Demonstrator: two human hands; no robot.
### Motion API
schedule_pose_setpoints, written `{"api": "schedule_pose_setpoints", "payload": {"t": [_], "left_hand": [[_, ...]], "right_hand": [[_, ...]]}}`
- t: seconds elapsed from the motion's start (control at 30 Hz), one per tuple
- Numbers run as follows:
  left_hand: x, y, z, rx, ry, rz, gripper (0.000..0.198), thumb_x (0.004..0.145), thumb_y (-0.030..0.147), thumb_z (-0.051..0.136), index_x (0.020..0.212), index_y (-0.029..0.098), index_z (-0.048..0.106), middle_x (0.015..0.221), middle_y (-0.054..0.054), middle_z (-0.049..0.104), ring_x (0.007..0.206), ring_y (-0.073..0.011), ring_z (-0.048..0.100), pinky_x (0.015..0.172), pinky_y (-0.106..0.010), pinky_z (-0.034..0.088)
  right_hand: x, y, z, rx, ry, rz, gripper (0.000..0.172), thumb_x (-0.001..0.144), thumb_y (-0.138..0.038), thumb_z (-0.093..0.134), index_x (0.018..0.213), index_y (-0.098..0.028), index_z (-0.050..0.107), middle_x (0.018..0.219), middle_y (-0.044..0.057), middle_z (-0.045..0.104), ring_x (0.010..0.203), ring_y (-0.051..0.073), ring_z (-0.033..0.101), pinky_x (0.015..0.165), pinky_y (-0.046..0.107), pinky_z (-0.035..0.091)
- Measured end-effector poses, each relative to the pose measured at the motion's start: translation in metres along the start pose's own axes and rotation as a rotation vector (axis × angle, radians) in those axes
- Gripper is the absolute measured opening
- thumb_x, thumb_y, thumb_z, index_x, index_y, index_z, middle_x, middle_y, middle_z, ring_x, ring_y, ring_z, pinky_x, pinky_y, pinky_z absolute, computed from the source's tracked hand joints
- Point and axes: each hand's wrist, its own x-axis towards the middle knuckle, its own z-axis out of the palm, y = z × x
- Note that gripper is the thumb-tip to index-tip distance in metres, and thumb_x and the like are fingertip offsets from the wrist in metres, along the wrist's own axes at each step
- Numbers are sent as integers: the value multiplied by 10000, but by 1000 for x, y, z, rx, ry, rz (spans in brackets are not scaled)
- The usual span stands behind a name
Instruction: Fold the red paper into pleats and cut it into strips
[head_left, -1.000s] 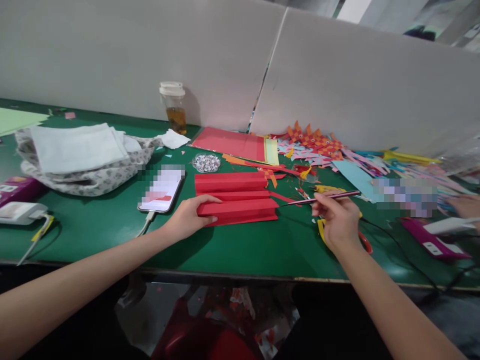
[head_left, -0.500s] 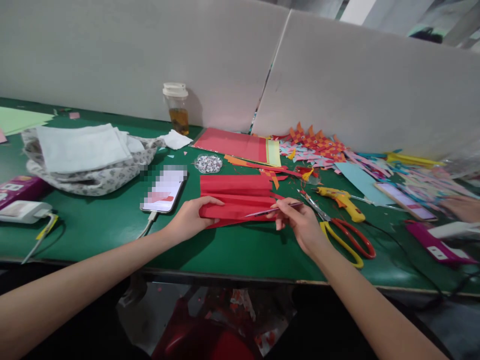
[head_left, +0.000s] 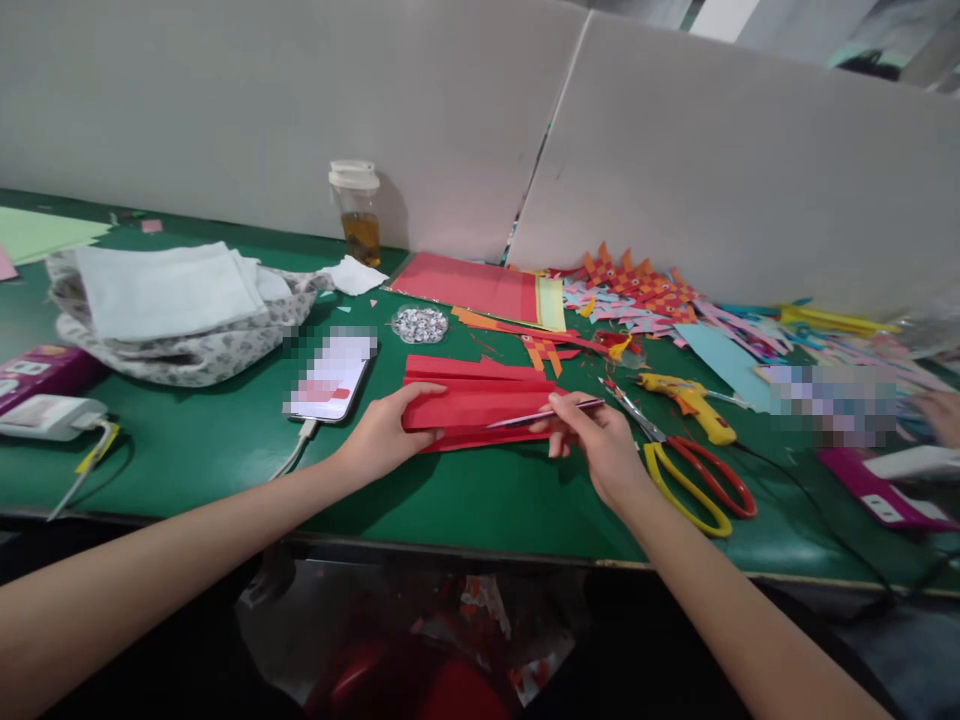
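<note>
A creased sheet of red paper point(head_left: 480, 404), folded in lengthwise pleats, is held between my two hands over the green table. My left hand point(head_left: 390, 430) grips its left end, thumb and fingers closed on the edge. At the right end, my right hand point(head_left: 589, 435) is closed on the paper and also holds a thin, pointed, dark pencil-like stick point(head_left: 525, 416), which lies across the front of the paper with its tip to the left. Just right of that hand rest scissors point(head_left: 679, 470) with one red and one yellow handle.
Behind the scissors lies a yellow glue gun point(head_left: 690, 405). A charging phone point(head_left: 330, 385) is left of the paper, near a tub of googly eyes point(head_left: 420, 324). Farther back stand a lidded cup point(head_left: 360, 225) and woven paper fish point(head_left: 637, 280). Another person's hand point(head_left: 941, 412) shows at the right edge.
The red paper's back folds have drawn closer together and its pleats have shifted. Both hands keep their hold, and the pointed stick stays in my right hand. The view has shifted slightly.
</note>
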Motion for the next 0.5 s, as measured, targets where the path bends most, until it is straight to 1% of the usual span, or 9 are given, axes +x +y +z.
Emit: {"api": "schedule_pose_setpoints", "payload": {"t": [0.1,0.2,0.3,0.4,0.5], "left_hand": [[-1,-1,-1,-15,-22,-9,539,722,231,626,1231,275,456,1153,-20,592,1014,-207,583,869,-345,475],[-2,-2,-1,-50,-60,31,567,736,199,605,1263,281,412,1172,-24,578,1022,-199,578,868,-340,473],[-3,-2,-2,-64,-85,91,512,750,160,573,1227,278,430,1161,-14,578,1007,-184,578,858,-329,472],[-3,-1,-2,-61,-85,113,463,748,156,575,1182,262,450,1174,-12,567,1025,-188,566,879,-334,458],[-4,1,-2,-72,-84,107,559,754,153,569,1266,272,377,1236,-22,534,1071,-193,546,927,-346,433]], "right_hand": [[4,1,3,5,73,-11,237,741,-404,629,704,-171,599,620,27,677,386,86,514,394,209,374],[6,1,7,19,64,8,256,731,-418,633,694,-167,598,603,28,669,389,88,517,404,212,386],[7,2,10,29,63,16,279,718,-437,635,678,-164,596,582,27,656,387,90,518,408,218,392],[9,2,9,81,117,11,278,710,-434,639,654,-170,570,564,15,641,381,82,502,403,216,383],[11,2,7,139,180,12,265,707,-417,646,651,-181,540,565,2,632,376,73,473,388,209,365]]}}
